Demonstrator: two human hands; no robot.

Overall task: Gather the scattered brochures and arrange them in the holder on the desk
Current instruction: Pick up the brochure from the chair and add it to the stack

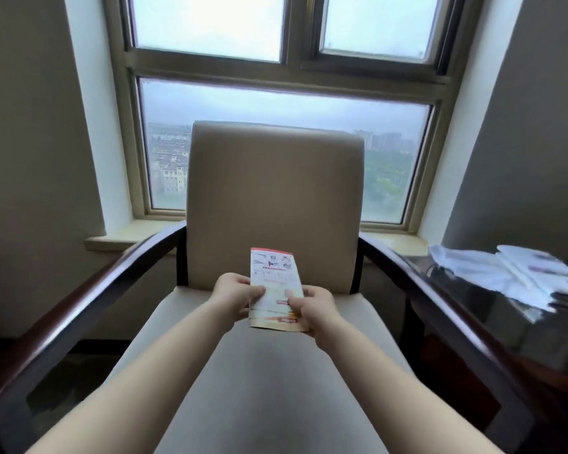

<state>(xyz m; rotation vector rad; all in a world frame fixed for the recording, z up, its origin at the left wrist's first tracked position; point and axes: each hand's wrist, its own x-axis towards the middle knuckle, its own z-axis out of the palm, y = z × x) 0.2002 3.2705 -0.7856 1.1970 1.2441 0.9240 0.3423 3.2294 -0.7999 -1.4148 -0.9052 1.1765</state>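
Note:
A small stack of white brochures [274, 276] with red and orange print is held over the beige seat of an armchair [269, 371]. My left hand [235, 294] grips the stack's left edge, thumb on top. My right hand [313, 308] pinches its lower right part, thumb on the front page. The brochures stand tilted, top end toward the chair's backrest. No holder shows in this view.
The armchair has dark wooden armrests [89, 290] on both sides. A dark glossy side table [492, 306] at the right carries a loose pile of white papers [518, 273]. Behind the chair are a window sill [118, 239] and a large window.

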